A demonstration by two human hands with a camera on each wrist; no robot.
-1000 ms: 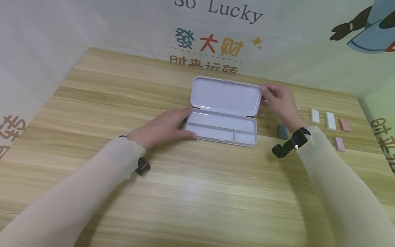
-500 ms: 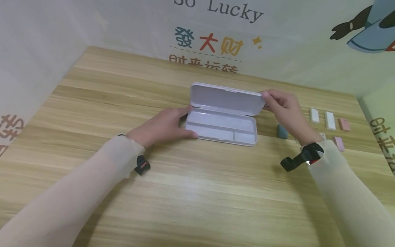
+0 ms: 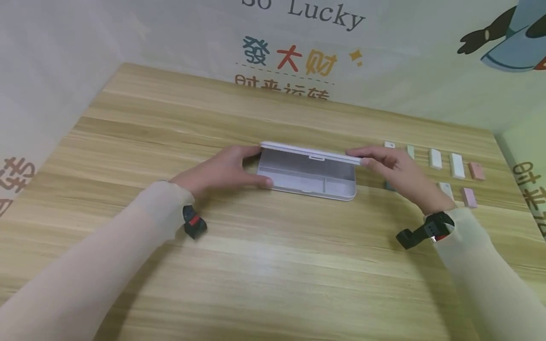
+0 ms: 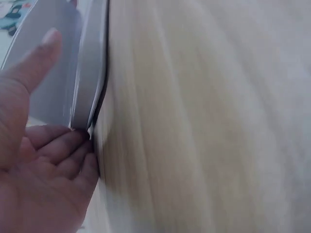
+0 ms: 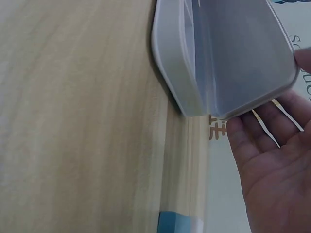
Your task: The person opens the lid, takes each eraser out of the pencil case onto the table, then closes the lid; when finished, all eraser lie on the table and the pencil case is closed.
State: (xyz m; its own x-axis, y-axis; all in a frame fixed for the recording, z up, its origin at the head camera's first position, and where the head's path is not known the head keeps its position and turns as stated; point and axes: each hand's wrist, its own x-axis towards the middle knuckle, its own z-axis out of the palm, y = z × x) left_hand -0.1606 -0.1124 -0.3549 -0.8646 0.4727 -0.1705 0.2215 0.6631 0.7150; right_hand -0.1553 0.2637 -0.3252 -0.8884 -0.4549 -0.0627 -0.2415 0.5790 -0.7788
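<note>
A pale lilac pencil case (image 3: 294,182) lies on the wooden table, its divided lower tray partly visible. Its hinged lid (image 3: 309,152) tilts forward over the tray, leaving a gap at the front. My left hand (image 3: 217,173) holds the case's left end, thumb at the front corner and fingers at the back. In the left wrist view, the fingertips touch the end of the case (image 4: 92,63). My right hand (image 3: 405,180) pinches the lid's right end between thumb and fingers. The right wrist view shows the lid's inner face (image 5: 248,53) with fingers behind it.
Right of the case are several small blocks like erasers: white (image 3: 457,166), pink (image 3: 476,171), lilac (image 3: 468,197) and a blue one (image 5: 175,222), mostly hidden by my right hand in the head view. A printed cloth (image 3: 170,42) stands behind the table (image 3: 256,270).
The lid has swung from leaning back to low over the tray, moved forward and down by my right hand. My left hand stays at the case's left end.
</note>
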